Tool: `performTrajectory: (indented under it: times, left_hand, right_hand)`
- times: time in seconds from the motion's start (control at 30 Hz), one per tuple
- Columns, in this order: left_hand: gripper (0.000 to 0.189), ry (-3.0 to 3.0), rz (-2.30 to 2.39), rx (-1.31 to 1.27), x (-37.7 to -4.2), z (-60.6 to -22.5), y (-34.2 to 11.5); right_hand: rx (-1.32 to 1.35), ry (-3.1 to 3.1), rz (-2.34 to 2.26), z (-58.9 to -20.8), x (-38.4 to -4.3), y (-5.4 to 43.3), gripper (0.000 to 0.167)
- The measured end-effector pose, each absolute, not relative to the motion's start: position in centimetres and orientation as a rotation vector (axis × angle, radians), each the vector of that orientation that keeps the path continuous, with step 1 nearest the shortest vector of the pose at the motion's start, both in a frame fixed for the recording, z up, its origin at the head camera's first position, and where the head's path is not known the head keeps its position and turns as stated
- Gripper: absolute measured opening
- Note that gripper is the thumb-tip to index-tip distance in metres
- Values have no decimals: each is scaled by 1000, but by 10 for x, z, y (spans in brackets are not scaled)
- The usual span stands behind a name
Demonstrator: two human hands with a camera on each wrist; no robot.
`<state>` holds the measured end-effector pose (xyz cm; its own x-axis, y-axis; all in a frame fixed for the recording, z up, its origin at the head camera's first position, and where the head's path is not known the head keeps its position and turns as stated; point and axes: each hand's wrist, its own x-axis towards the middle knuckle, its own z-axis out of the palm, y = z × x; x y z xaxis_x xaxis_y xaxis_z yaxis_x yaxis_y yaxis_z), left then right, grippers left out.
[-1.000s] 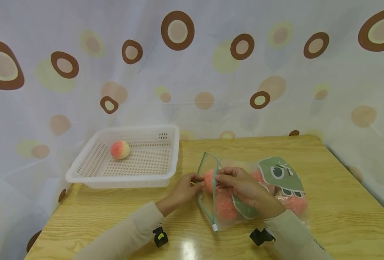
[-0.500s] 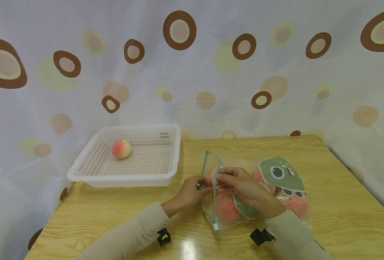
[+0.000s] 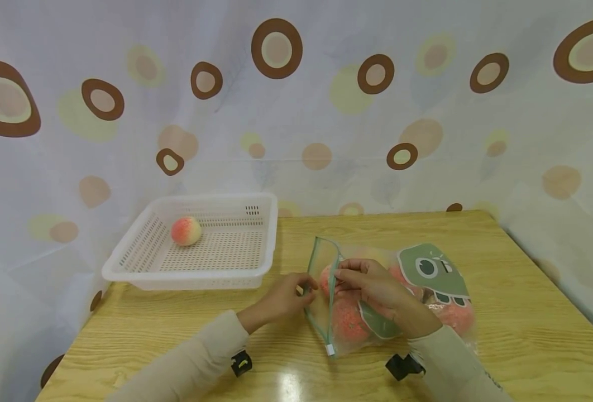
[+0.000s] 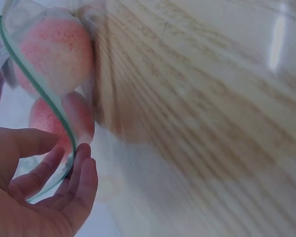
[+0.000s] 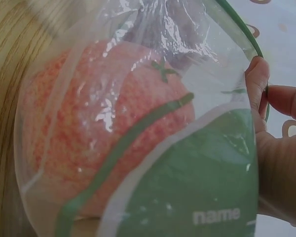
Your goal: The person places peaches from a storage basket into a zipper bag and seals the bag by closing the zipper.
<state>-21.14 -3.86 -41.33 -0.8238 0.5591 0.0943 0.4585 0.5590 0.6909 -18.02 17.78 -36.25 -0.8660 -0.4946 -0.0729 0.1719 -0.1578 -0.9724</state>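
A clear zipper bag (image 3: 432, 273) with a green cartoon print lies on the wooden table, several pink peaches (image 3: 349, 321) inside it. Its green-edged mouth gapes toward the left, a white slider (image 3: 330, 350) at the near corner. My right hand (image 3: 377, 287) pinches one mouth edge between thumb and fingers. My left hand (image 3: 281, 298) is at the opposite edge, thumb and index finger apart. In the left wrist view, the green edge (image 4: 44, 94) passes between the fingers of that hand, close to a peach (image 4: 81, 116). The plastic and print partly hide the peaches.
A white perforated basket (image 3: 176, 276) stands at the back left with one pink-and-cream peach (image 3: 186, 230) in it. A patterned curtain (image 3: 316, 111) hangs behind the wooden table (image 3: 527, 335).
My left hand went slightly further right into the bag's mouth, then drew back left with its thumb and index finger parting. My right hand has kept its pinch in place.
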Motion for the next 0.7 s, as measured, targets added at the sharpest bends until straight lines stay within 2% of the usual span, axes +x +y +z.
performTrajectory:
  times: [0.2,0.4,0.7]
  left_hand:
    - [19,2658,1012,944,-206,-390,-52]
    - [22,2795,937,991,-202,-346,-69]
    - [21,2990,969,851,-230,-297,-107]
  right_hand:
    - [-364,1689,-2070,-362,-179,178,6]
    - [-392,1690,-2068,-361,-179,179,8]
    - [-405,1658,-2076,-363,-181,179,11]
